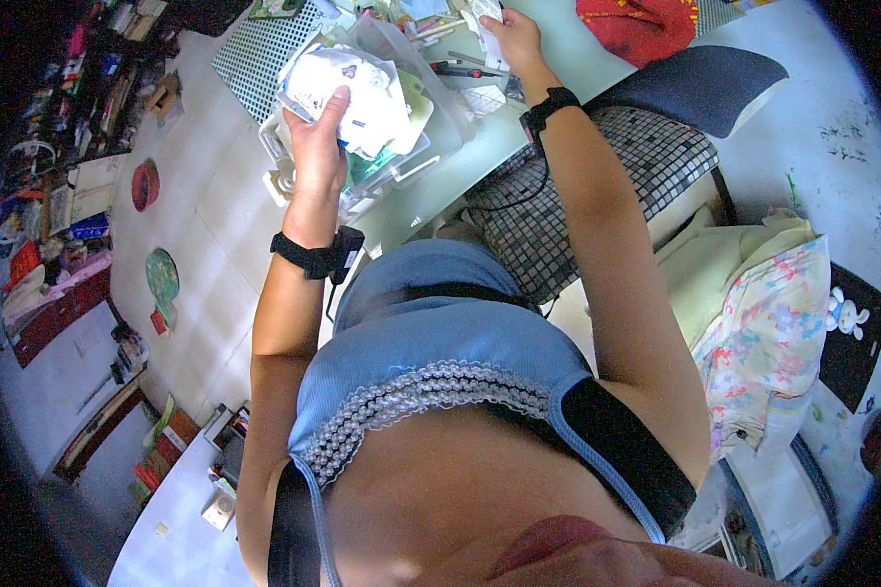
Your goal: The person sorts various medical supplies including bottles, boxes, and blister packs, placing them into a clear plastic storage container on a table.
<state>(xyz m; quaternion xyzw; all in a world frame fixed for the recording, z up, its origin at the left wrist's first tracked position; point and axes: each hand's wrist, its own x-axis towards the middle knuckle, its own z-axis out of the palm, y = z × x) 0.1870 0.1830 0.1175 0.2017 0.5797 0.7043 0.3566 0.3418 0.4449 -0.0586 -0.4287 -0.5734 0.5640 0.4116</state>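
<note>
My left hand (321,143) grips a stack of white papers or flat packets (371,99), thumb pressed on top. Glare washes out much of the stack's face. Beneath it stands a clear plastic bin (440,110) with papers and something green inside. My right hand (517,40) pinches a crumpled white paper slip (488,33) near the far edge of the glass tabletop (462,172). Just below that hand lie a red-and-black pen-like tool (466,71) and another creased paper (481,99).
A red cloth or bag (639,29) lies at the table's far right. A chair with a checked seat (661,150) stands against the table. Floral fabric (756,330) is draped at right. A red bowl-like object (144,186) and a green fan-shaped object (162,275) rest on the floor.
</note>
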